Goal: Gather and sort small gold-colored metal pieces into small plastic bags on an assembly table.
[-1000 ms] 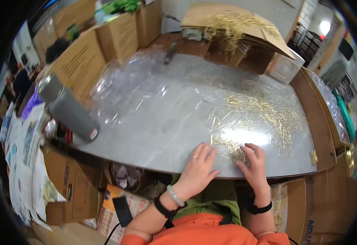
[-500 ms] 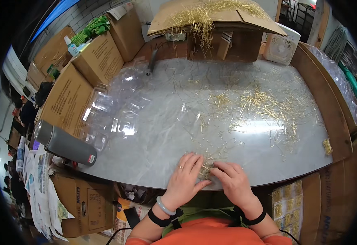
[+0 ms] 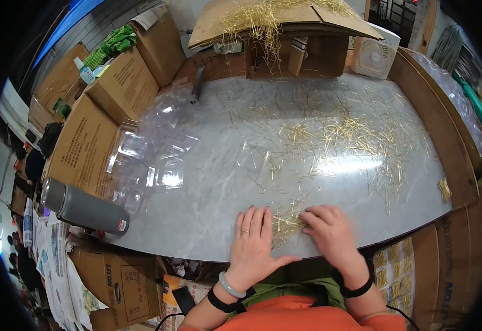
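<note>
At the near edge of the grey table (image 3: 196, 220), a small heap of gold wires (image 3: 286, 226) lies between the left hand (image 3: 253, 240) and the right hand (image 3: 331, 234).
The left lies open, fingers straight, thumb out; the right bends its fingers at the heap's edge, and whether they grip any wire I cannot tell.

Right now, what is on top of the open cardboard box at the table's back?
Gold wire pieces lie heaped on the cardboard box, some hanging over its front edge; the cardboard beneath them is hidden.
</note>
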`<control>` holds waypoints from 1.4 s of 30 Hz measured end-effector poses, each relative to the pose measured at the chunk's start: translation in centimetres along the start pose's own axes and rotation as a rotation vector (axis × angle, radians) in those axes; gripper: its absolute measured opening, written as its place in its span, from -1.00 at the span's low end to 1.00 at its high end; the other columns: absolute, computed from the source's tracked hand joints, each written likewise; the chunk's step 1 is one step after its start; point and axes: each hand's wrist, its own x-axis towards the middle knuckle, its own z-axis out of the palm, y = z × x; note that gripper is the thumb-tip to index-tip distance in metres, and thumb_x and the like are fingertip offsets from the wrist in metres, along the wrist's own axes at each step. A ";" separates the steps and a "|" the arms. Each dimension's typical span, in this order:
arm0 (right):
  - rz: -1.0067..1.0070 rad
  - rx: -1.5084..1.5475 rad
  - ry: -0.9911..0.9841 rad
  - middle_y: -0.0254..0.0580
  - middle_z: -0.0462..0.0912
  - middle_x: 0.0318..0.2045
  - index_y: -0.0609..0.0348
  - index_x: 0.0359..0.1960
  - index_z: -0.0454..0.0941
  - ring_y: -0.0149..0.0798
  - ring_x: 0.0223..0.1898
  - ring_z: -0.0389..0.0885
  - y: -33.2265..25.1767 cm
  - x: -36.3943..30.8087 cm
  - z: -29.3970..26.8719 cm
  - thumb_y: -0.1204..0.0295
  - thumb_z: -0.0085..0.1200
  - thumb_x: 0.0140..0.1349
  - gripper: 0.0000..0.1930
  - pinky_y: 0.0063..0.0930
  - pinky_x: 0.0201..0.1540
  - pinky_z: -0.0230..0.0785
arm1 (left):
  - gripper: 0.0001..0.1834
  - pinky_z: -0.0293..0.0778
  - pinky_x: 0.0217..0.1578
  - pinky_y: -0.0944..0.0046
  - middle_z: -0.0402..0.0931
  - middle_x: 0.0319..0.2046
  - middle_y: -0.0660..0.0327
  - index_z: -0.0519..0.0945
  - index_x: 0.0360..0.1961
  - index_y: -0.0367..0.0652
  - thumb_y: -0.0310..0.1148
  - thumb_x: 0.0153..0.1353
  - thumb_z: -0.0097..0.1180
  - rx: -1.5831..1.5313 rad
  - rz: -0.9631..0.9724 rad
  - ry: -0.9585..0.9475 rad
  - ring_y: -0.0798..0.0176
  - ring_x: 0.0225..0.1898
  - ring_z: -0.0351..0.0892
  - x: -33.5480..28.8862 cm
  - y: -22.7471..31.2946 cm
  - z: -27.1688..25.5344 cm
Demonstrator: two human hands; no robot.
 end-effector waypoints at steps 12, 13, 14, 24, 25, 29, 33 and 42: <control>0.028 -0.045 -0.218 -0.05 0.41 0.36 0.08 0.29 0.46 0.13 0.43 0.24 -0.7 0.6 -3.4 0.09 0.42 0.06 -0.25 0.22 0.45 0.02 | -0.12 0.06 0.41 -0.32 0.38 0.31 0.03 0.37 0.36 -0.34 0.05 0.18 0.33 -0.052 0.122 -0.046 -0.24 0.41 0.21 0.2 -0.7 0.5; 0.010 -0.024 -0.215 -0.07 0.45 0.31 0.07 0.27 0.48 0.11 0.38 0.30 -0.4 0.5 -3.5 0.13 0.42 0.06 -0.29 0.15 0.41 0.10 | -0.11 0.07 0.41 -0.32 0.38 0.30 0.02 0.36 0.37 -0.34 0.05 0.17 0.33 -0.051 0.135 -0.044 -0.24 0.41 0.21 0.2 -0.8 0.6; -0.009 -0.004 -0.212 -0.10 0.49 0.27 0.07 0.24 0.51 0.09 0.32 0.35 -0.1 0.5 -3.5 0.18 0.42 0.06 -0.33 0.09 0.36 0.18 | -0.10 0.08 0.41 -0.32 0.38 0.30 0.02 0.35 0.37 -0.34 0.06 0.17 0.33 -0.051 0.148 -0.041 -0.24 0.41 0.21 0.2 -1.0 0.7; 0.147 -0.022 0.110 -0.13 0.63 -0.02 0.11 0.08 0.59 0.01 0.00 0.55 -3.3 0.2 1.8 0.53 0.29 0.12 -0.57 -0.20 0.07 0.44 | -0.04 0.09 0.43 -0.24 0.35 0.29 -0.11 0.29 0.39 -0.43 0.09 0.19 0.31 -0.053 0.115 0.005 -0.17 0.41 0.22 0.2 -0.1 0.3; 0.147 0.061 0.127 -0.10 0.62 0.00 0.14 0.09 0.58 0.04 0.01 0.55 -3.3 0.2 1.7 0.57 0.25 0.13 -0.57 -0.19 0.09 0.44 | -0.06 0.08 0.43 -0.25 0.34 0.30 -0.12 0.29 0.39 -0.42 0.06 0.21 0.30 -0.064 0.101 0.007 -0.18 0.41 0.22 0.2 -0.1 0.4; 0.113 0.100 0.129 0.00 0.60 0.07 0.21 0.14 0.55 0.13 0.09 0.52 -1.4 0.3 0.0 0.71 0.08 0.12 -0.52 -0.13 0.17 0.42 | -0.19 0.07 0.43 -0.28 0.37 0.31 -0.05 0.32 0.40 -0.33 -0.06 0.27 0.28 -0.094 0.079 0.021 -0.21 0.40 0.24 0.1 -0.4 0.8; -0.051 -0.186 0.037 0.03 0.53 0.21 0.17 0.17 0.55 0.11 0.18 0.47 -1.1 2.2 -1.8 0.72 0.00 0.11 -0.47 -0.14 0.23 0.40 | -0.31 0.08 0.43 -0.28 0.46 0.27 0.11 0.37 0.40 -0.18 -0.14 0.32 0.24 -0.027 0.159 -0.023 -0.22 0.38 0.26 0.0 -0.8 0.4; 0.148 -0.170 -0.284 -0.09 0.58 0.02 0.18 0.02 0.60 0.05 0.14 0.49 -1.4 3.4 -1.2 0.54 0.15 0.18 -0.67 -0.28 0.10 0.44 | -0.29 0.07 0.44 -0.26 0.38 0.33 0.01 0.35 0.40 -0.29 -0.17 0.32 0.23 -0.050 0.166 -0.018 -0.21 0.40 0.23 0.1 -0.8 0.5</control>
